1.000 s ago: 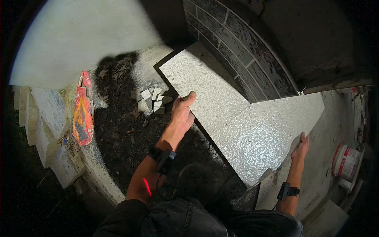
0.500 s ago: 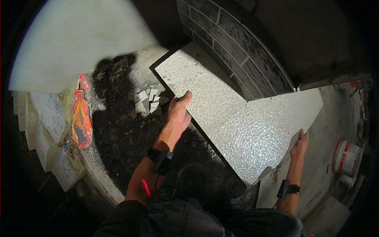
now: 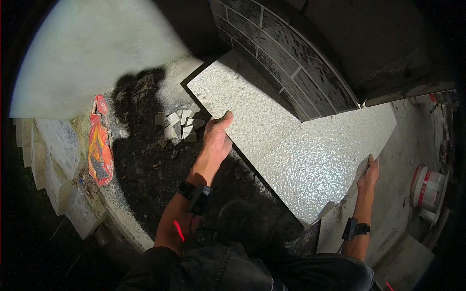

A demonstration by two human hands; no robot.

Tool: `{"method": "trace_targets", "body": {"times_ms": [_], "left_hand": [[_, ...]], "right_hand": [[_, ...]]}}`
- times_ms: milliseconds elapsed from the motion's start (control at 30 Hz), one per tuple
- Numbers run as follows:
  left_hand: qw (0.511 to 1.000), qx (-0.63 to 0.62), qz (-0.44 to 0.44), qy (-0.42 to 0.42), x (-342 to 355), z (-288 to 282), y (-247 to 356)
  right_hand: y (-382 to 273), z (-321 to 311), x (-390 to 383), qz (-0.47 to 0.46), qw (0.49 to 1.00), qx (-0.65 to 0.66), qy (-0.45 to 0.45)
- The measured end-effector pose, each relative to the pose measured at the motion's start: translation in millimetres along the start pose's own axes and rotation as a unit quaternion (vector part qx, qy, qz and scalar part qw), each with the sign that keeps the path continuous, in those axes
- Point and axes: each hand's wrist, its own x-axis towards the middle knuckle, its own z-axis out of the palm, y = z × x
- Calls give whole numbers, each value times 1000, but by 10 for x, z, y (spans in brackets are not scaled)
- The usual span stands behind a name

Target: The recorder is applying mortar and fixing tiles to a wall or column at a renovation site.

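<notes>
Pale, rough-faced stone tiles (image 3: 310, 169) form an angled ledge round the foot of a brick-patterned wall corner, with a faint seam running from the corner to the outer edge. My left hand (image 3: 217, 138) is closed on the outer edge of the far tile (image 3: 233, 92), its thumb on top and its fingers hidden beneath. At the near right edge of the tile on the other side of the seam, my right hand (image 3: 370, 173) is closed, fingertips up against that edge. What lies under the tiles is hidden. A black strapped device sits on each wrist.
The dark wall corner (image 3: 296, 72) rises behind the tiles. Several tile offcuts (image 3: 182, 123) lie on dark soil at left, beside a crumpled orange-red bag (image 3: 100, 145). Stone slabs (image 3: 60, 145) lean at far left. A white-and-red bucket (image 3: 428, 188) stands at right.
The whole view has shifted slightly. Both hands keep the same hold on the tile edges, and the tiles show no clear movement against the wall.
</notes>
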Motion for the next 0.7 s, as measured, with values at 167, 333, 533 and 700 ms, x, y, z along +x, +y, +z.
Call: {"method": "trace_targets", "body": {"times_ms": [167, 333, 533, 700], "left_hand": [[999, -20, -6, -32, 109, -135, -13], [1000, 6, -21, 13, 42, -30, -7], [1000, -12, -15, -24, -49, -11, 37], [1000, -7, -24, -18, -69, 23, 46]], "right_hand": [[-52, 53, -35, -9, 1000, -6, -8], [-110, 66, -126, 0, 999, 17, -30], [-90, 72, -112, 12, 1000, -4, 18], [67, -117, 31, -4, 1000, 12, -4]]}}
